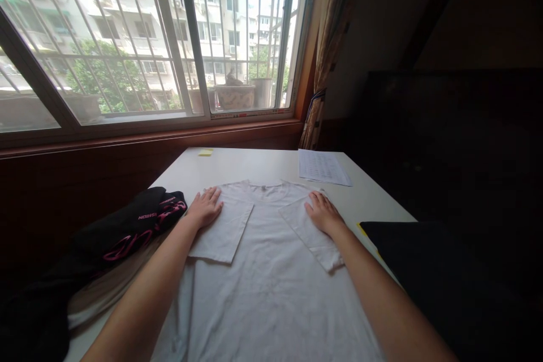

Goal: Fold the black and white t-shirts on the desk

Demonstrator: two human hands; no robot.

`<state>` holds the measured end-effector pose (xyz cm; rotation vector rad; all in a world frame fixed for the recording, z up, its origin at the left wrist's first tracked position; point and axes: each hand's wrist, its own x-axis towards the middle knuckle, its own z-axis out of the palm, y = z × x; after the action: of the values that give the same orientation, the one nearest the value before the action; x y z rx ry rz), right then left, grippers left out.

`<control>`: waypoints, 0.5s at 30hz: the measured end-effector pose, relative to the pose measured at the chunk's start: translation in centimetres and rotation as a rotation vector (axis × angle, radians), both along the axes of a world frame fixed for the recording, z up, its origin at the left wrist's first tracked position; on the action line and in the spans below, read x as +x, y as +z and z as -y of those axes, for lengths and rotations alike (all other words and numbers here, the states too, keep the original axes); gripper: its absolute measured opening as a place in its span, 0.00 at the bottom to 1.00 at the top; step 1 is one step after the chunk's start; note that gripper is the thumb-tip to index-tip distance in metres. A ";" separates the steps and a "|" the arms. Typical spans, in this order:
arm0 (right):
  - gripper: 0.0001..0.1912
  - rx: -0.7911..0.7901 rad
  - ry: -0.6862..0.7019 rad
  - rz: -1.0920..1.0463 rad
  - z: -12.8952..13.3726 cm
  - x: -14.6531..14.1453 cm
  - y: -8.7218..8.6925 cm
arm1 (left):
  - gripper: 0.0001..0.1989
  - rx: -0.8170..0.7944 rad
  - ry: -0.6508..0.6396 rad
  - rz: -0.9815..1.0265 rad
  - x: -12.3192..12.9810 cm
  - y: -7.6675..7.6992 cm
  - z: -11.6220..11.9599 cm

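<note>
A white T-shirt (pixel 267 283) lies spread on the white table (pixel 254 164), its collar toward the window and both sleeves folded inward over the front. My left hand (pixel 206 206) rests on the shirt's left shoulder, at the top of the folded left sleeve, fingers spread a little. On the right shoulder lies my right hand (pixel 324 212), palm down with its fingers apart, over the folded right sleeve. Neither hand grips the cloth. The shirt's lower end runs out of view at the bottom.
Dark clothes with pink print (pixel 144 218) are heaped at the table's left edge. Printed papers (pixel 323 167) lie at the back right, a yellow note (pixel 206 153) at the back left. A dark item with a yellow edge (pixel 407 249) covers the right edge. Beyond stands a barred window.
</note>
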<state>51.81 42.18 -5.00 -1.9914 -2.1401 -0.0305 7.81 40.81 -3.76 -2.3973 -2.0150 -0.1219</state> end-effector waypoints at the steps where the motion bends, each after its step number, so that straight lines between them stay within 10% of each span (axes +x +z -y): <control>1: 0.29 0.001 -0.001 -0.002 -0.2 0.0 -0.1 | 0.32 0.002 -0.001 0.001 0.0 0.0 -0.1; 15: 0.32 -0.002 0.004 -0.015 -1.7 0.3 -0.8 | 0.30 0.067 -0.032 0.032 -0.3 -0.3 -1.0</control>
<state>52.14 43.86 -5.77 -1.9814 -2.1356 -0.0128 7.51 41.82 -4.04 -2.4035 -1.9528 -0.2253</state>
